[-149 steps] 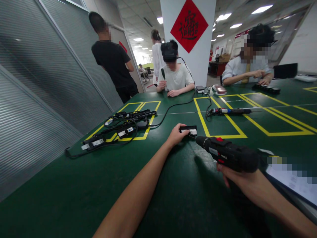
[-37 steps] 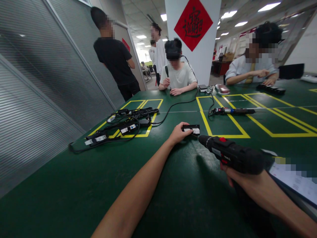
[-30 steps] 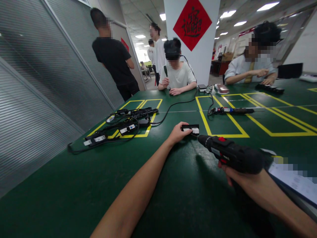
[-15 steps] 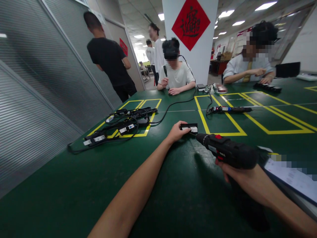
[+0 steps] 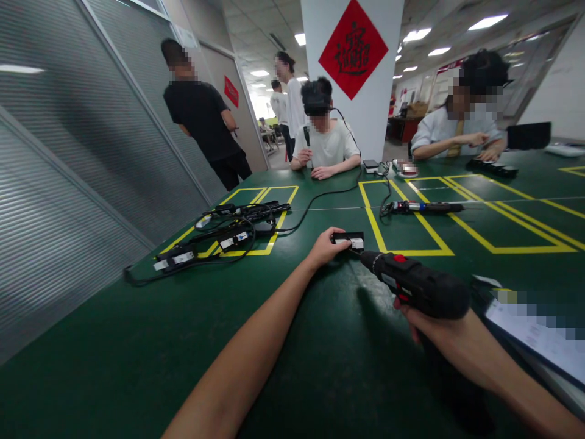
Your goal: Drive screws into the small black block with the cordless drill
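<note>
My left hand (image 5: 325, 249) grips the near left end of a small black case (image 5: 359, 236) with a white label, holding it on the green table (image 5: 283, 317). A black cordless drill (image 5: 414, 281) with red accents is in my right hand (image 5: 425, 318), its fingers wrapped round the handle. The drill points left, and its thin bit reaches the near side of the case beside my left thumb. Whether the bit touches a screw is too small to see.
Black adapters with cables (image 5: 235, 238) lie at the left within yellow tape outlines. A corded electric screwdriver (image 5: 425, 208) rests beyond the drill. Papers (image 5: 539, 332) are at the right. Two people sit across the table; one wears a headset (image 5: 316, 97). Others stand behind.
The view has tilted up slightly. The drill has shifted a little left, its bit still at the case. My left hand keeps its hold.
</note>
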### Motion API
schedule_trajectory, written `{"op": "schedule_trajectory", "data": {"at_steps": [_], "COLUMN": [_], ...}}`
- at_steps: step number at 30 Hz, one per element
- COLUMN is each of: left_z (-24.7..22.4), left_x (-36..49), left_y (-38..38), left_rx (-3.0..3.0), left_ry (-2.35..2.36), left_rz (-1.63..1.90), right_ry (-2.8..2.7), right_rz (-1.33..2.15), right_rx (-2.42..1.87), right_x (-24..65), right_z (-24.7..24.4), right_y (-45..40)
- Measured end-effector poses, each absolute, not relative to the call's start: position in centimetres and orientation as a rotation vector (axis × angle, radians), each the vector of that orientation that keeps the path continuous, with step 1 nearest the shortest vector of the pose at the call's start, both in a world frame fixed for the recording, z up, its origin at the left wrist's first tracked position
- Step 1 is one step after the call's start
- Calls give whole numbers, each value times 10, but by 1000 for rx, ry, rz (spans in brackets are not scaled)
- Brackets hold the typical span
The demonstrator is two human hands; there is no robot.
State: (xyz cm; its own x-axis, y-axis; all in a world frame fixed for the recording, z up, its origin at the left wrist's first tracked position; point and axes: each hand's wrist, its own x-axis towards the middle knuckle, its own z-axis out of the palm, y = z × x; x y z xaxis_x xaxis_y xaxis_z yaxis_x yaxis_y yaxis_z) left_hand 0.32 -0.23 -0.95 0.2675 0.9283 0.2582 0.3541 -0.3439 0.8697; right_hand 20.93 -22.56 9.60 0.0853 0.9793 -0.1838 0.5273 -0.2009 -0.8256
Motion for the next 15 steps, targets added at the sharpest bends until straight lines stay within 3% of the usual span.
{"op": "schedule_trajectory", "data": {"at_steps": [15], "left_z": [-5], "left_x": [2], "left_y": [-6], "left_rx": [1831], "left_ry": [1157], "left_rz": [1020], "right_ry": [-1480], "right_rz": [1002], "right_rx": [-1796], "right_x": [211], "right_z": [94], "right_y": [-225]}}
